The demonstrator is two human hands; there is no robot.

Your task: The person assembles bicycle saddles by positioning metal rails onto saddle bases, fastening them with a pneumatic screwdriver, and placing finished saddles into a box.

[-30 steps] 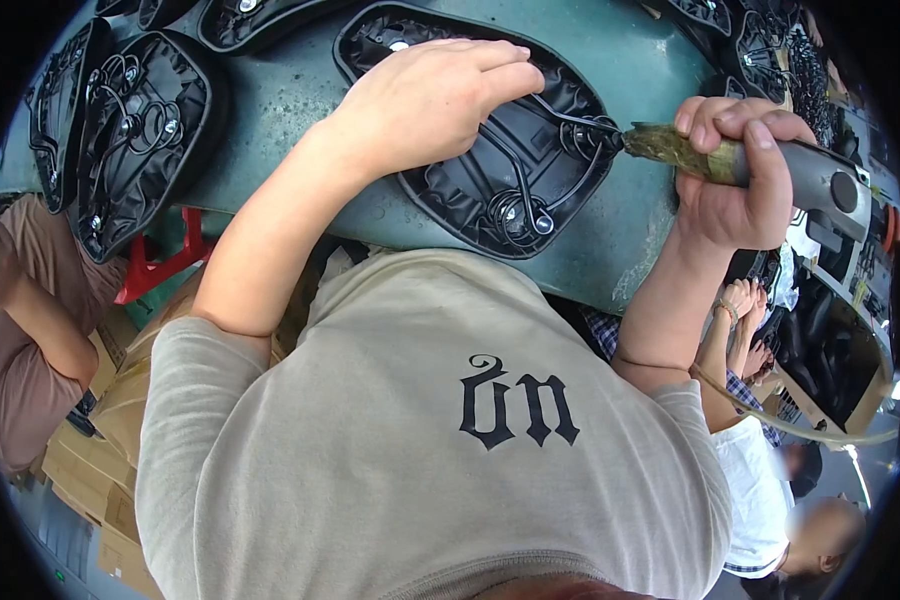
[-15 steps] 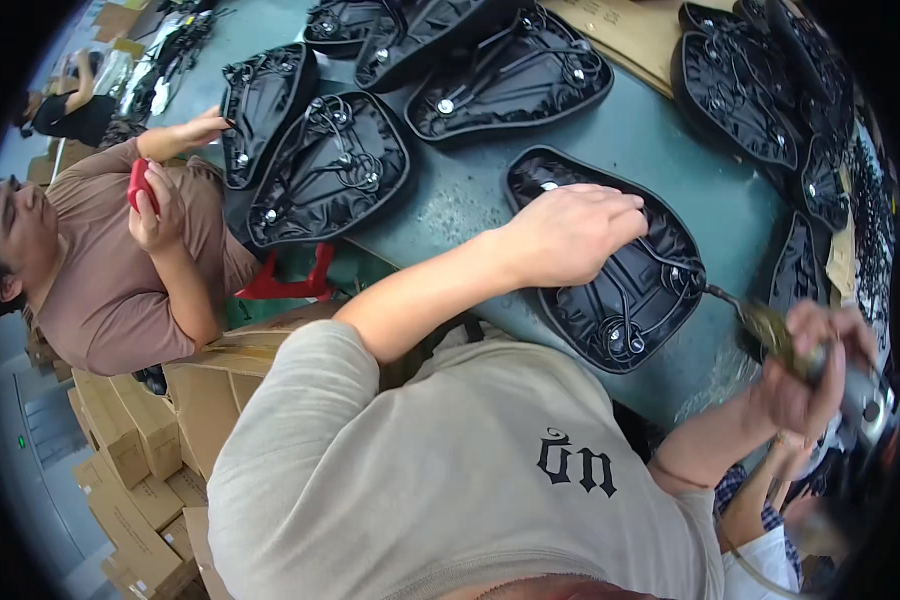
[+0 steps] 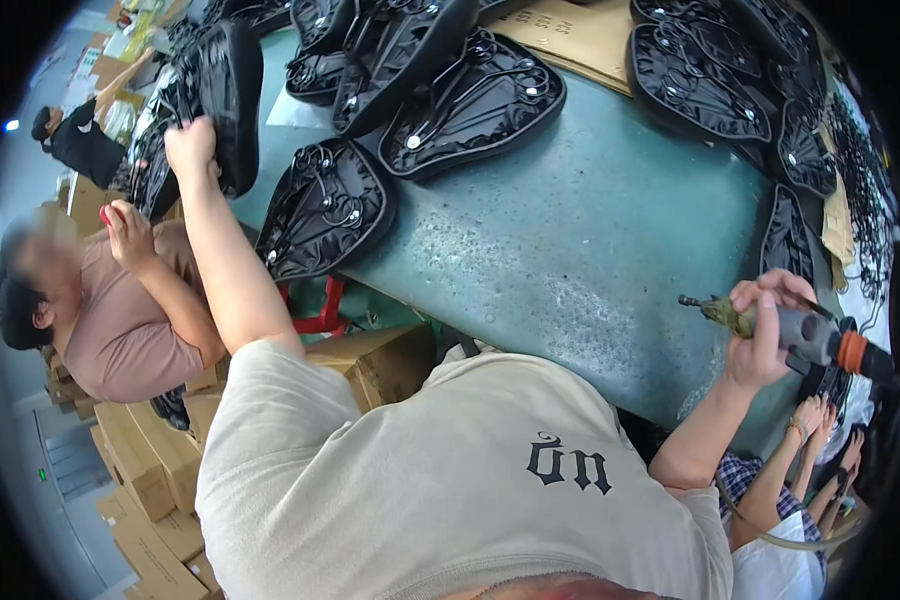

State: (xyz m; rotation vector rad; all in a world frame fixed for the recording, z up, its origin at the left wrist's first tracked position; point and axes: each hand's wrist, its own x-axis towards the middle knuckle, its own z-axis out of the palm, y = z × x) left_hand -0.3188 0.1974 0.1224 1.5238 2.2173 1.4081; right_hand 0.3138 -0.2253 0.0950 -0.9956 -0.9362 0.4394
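My left arm reaches out to the far left. The closed left hand (image 3: 191, 148) grips the edge of a black seat (image 3: 238, 110), which is tilted up on its side beyond the table's left end. In my right hand (image 3: 760, 340), over the table's right side, is a grey power screwdriver (image 3: 808, 337). Greenish wrapping covers its nose, the rear has an orange band, and its bit points left, touching nothing. Another black seat (image 3: 328, 210) lies underside up at the table's left edge, showing dark bent rods or cables and shiny bolts.
More upturned seats (image 3: 475, 105) crowd the back of the green table (image 3: 570, 230), others (image 3: 695, 85) the back right, by flat cardboard (image 3: 570, 35). A person (image 3: 135, 305) at left holds something red. Cartons (image 3: 145, 460) stand behind them. Other people's hands (image 3: 810, 415) show at lower right.
My left hand has swung from mid-table to the far left, and the seat beneath it has left that spot. The screwdriver has come away from the seat and is now held level, bit leftward.
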